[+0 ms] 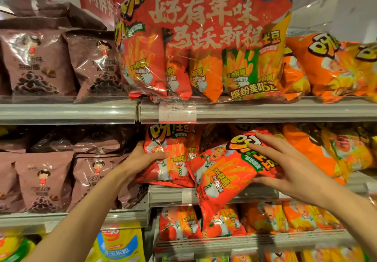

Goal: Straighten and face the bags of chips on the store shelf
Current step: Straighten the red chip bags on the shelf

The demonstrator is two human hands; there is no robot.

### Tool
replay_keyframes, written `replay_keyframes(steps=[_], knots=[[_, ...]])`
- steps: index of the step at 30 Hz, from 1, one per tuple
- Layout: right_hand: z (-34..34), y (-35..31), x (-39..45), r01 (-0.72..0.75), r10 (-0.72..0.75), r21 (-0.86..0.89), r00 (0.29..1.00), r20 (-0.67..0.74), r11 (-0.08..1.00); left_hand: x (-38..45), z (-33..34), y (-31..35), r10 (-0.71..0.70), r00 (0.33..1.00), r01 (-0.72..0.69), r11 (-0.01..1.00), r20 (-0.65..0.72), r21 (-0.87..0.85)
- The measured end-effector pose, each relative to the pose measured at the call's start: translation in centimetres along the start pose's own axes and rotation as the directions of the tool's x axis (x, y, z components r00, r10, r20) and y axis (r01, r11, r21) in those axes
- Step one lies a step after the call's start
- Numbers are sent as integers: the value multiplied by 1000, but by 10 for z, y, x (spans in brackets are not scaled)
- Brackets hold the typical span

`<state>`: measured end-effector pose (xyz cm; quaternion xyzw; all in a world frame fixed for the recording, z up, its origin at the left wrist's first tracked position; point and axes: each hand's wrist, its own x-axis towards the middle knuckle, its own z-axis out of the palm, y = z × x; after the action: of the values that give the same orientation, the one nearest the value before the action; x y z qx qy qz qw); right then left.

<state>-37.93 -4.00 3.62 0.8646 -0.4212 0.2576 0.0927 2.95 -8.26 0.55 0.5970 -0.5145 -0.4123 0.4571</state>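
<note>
Middle shelf [214, 197]: left hand [140, 160] grips the side of an upright red chip bag [169, 157], thumb across its front. Right hand [285, 167], fingers spread, clasps a second red chip bag [226, 176], which is tilted, its lower end hanging past the shelf edge. Upper shelf: clear multipack [204, 43] holding several small chip bags, above a price tag [177, 112]. Brown snack bags [40, 63] stand to the left.

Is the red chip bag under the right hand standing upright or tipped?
Tipped. The red chip bag leans diagonally, its lower end hanging past the shelf edge, held by the right hand.
</note>
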Motion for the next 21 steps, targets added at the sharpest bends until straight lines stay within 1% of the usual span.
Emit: replay_keyframes(steps=[6, 9, 14, 21], knots=[[1, -1, -1, -10, 10, 7, 1000, 17, 1000, -1, 10, 3, 20, 990, -18, 1000, 142, -12], [0, -1, -1, -12, 12, 17, 1000, 16, 1000, 1, 14, 1, 33, 984, -29, 999, 172, -25], [-3, 1, 1, -20, 20, 13, 1000, 3, 1000, 6, 13, -4, 19, 988, -19, 1000, 152, -2], [-8, 1, 1, -19, 19, 13, 1000, -10, 1000, 1, 20, -2, 120, 988, -122, 993, 100, 7]])
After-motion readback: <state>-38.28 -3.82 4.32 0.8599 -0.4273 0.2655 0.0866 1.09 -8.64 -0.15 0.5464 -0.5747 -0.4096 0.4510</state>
